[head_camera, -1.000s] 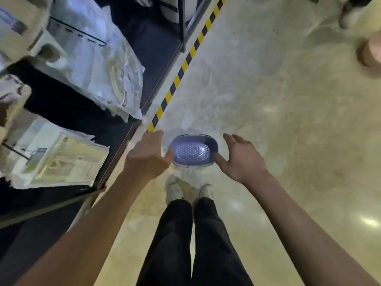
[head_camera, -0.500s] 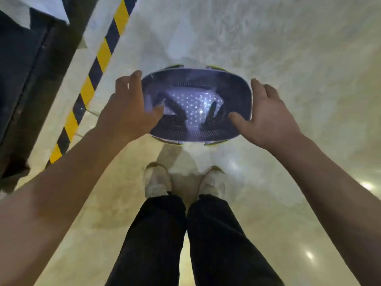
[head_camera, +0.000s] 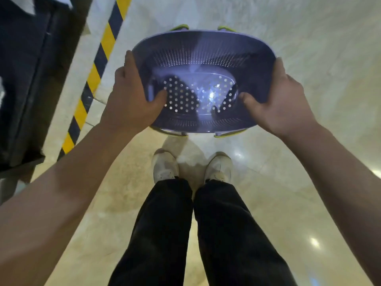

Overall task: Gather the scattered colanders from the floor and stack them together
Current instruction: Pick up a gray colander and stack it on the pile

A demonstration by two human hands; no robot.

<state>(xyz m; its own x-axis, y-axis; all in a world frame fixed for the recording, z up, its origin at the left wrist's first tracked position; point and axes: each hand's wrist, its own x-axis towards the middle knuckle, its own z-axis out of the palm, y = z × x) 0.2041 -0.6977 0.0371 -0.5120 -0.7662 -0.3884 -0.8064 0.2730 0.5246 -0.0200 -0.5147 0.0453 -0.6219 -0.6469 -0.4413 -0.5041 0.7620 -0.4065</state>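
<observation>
A purple perforated colander (head_camera: 203, 58) with green-tipped feet or another rim showing under it fills the upper middle of the head view. My left hand (head_camera: 129, 96) grips its left rim, thumb inside the bowl. At the opposite rim my right hand (head_camera: 276, 98) holds it the same way, thumb inside. Whether the colander rests on the floor or is lifted off it, I cannot tell. Green edges (head_camera: 229, 134) poke out below the purple rim.
My white shoes (head_camera: 166, 167) and black trousers stand just below the colander on a glossy beige floor (head_camera: 309, 48). A yellow-and-black hazard stripe (head_camera: 92, 79) runs diagonally on the left, beside a dark shelf base (head_camera: 24, 79).
The camera dropped much closer to the floor. Both hands went from flanking the colander to gripping its rims, thumbs now inside the bowl.
</observation>
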